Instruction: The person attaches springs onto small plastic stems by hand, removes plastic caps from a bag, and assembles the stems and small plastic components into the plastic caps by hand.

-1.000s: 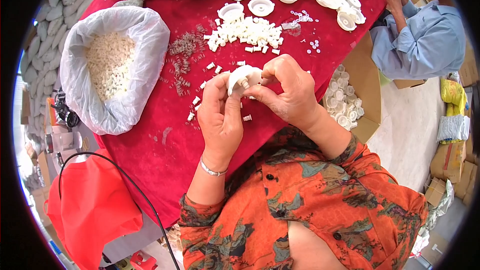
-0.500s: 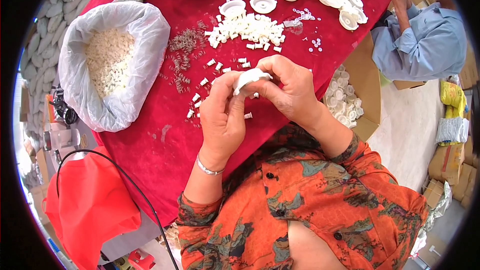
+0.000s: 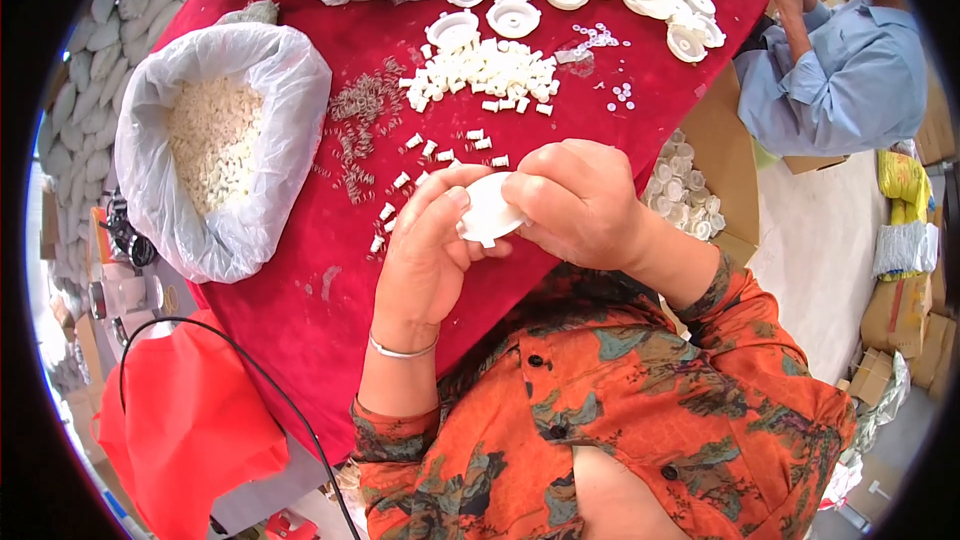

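A round white plastic disc (image 3: 490, 212) with small tabs on its rim is held between both hands above the red cloth. My left hand (image 3: 430, 230) grips its left edge with thumb and fingers. From the right, my right hand (image 3: 578, 202) pinches the opposite edge, its fingers curled over. The disc's broad smooth face is turned up, and its underside is hidden. Just beyond my hands lie scattered small white spools (image 3: 402, 180), and past them a heap of similar white pieces (image 3: 485, 73). Loose metal springs (image 3: 362, 105) lie to the left of that heap.
A plastic-lined bag of pale pellets (image 3: 215, 135) stands at the left. White round caps (image 3: 512, 18) cover the far table, with tiny clear rings (image 3: 620, 95) nearby. A cardboard box (image 3: 728, 165) of white parts sits right. Another person in blue (image 3: 835, 75) works beyond it.
The disc has turned from edge-on to showing its broad face. Both hands have come slightly lower and nearer to me, still holding it.
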The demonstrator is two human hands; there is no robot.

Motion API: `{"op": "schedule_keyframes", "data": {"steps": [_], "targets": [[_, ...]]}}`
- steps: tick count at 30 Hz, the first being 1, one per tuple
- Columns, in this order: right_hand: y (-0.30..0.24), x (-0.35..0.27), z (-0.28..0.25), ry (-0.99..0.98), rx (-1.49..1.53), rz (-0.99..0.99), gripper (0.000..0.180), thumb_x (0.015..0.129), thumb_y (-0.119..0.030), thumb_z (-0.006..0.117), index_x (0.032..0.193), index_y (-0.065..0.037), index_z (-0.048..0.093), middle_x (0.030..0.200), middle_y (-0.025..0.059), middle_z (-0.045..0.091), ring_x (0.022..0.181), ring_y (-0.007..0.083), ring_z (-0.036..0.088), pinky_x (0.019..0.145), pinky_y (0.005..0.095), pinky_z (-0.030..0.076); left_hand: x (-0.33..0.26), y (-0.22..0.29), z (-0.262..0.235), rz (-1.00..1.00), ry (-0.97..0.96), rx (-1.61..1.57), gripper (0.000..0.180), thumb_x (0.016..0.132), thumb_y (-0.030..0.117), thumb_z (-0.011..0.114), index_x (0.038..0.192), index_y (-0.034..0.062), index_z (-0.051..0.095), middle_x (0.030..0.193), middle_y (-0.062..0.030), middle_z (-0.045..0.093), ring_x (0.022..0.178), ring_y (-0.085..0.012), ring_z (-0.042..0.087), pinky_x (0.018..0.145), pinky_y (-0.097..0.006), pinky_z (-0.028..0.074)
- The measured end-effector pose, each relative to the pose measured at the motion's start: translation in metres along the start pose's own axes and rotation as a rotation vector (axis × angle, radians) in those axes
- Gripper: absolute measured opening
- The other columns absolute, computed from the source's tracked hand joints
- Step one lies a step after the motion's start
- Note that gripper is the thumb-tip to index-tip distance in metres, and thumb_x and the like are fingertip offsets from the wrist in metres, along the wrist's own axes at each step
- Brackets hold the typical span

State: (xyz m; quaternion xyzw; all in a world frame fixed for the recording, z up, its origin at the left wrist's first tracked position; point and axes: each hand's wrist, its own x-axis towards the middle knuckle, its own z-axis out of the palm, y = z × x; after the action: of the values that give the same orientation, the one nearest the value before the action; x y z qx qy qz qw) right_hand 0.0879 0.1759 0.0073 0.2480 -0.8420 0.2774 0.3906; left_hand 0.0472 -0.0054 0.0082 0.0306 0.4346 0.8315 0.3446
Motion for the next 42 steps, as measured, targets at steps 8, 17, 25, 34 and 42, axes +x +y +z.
{"op": "schedule_keyframes", "data": {"steps": [8, 17, 25, 34, 42], "targets": [[0.008, 0.005, 0.005, -0.094, -0.018, -0.054, 0.019, 0.073, -0.017, 0.07, 0.088, -0.01, 0.062, 0.077, 0.003, 0.055, 0.064, 0.0192, 0.058, 0.054, 0.0325, 0.046, 0.004, -0.004, -0.013, 0.004, 0.008, -0.104, 0.031, 0.085, 0.0, 0.058, 0.116, -0.0008, 0.055, 0.106, -0.0117, 0.063, 0.096, -0.0214, 0.064, 0.084, -0.036, 0.055], [-0.002, -0.003, -0.012, -0.213, 0.653, 0.75, 0.042, 0.089, -0.006, 0.066, 0.128, 0.0, 0.054, 0.102, 0.0074, 0.063, 0.087, 0.0089, 0.06, 0.075, 0.0239, 0.051, 0.003, -0.009, 0.002, 0.377, 0.18, 0.224, 0.032, 0.085, -0.007, 0.058, 0.116, -0.0004, 0.054, 0.105, -0.0108, 0.064, 0.094, -0.0152, 0.062, 0.082, -0.027, 0.051], [0.004, -0.012, -0.002, -0.244, 0.601, 0.652, 0.035, 0.089, -0.005, 0.063, 0.123, 0.003, 0.056, 0.107, 0.012, 0.065, 0.096, 0.0154, 0.063, 0.082, 0.03, 0.051, 0.0, -0.012, 0.005, 0.239, 0.062, 0.22, 0.053, 0.083, -0.011, 0.054, 0.134, -0.0027, 0.044, 0.113, -0.0173, 0.063, 0.104, -0.0217, 0.063, 0.091, -0.033, 0.052], [0.015, -0.021, -0.016, -0.331, 0.739, 0.716, 0.035, 0.087, -0.009, 0.065, 0.12, 0.001, 0.057, 0.096, 0.0097, 0.065, 0.086, 0.0146, 0.061, 0.076, 0.0303, 0.05, 0.003, -0.021, 0.007, 0.2, 0.011, 0.299, 0.042, 0.081, -0.014, 0.05, 0.121, -0.0018, 0.057, 0.105, -0.011, 0.065, 0.094, -0.0153, 0.063, 0.08, -0.026, 0.052], [0.126, -0.025, -0.059, -0.034, -0.238, 0.626, 0.017, 0.083, -0.014, 0.069, 0.095, -0.003, 0.068, 0.089, 0.0139, 0.066, 0.081, 0.0285, 0.065, 0.075, 0.0354, 0.051, 0.012, -0.013, -0.004, 0.337, 0.163, 0.324, 0.04, 0.084, -0.011, 0.05, 0.123, -0.0028, 0.056, 0.102, -0.0114, 0.066, 0.093, -0.0157, 0.064, 0.077, -0.026, 0.053]]}}
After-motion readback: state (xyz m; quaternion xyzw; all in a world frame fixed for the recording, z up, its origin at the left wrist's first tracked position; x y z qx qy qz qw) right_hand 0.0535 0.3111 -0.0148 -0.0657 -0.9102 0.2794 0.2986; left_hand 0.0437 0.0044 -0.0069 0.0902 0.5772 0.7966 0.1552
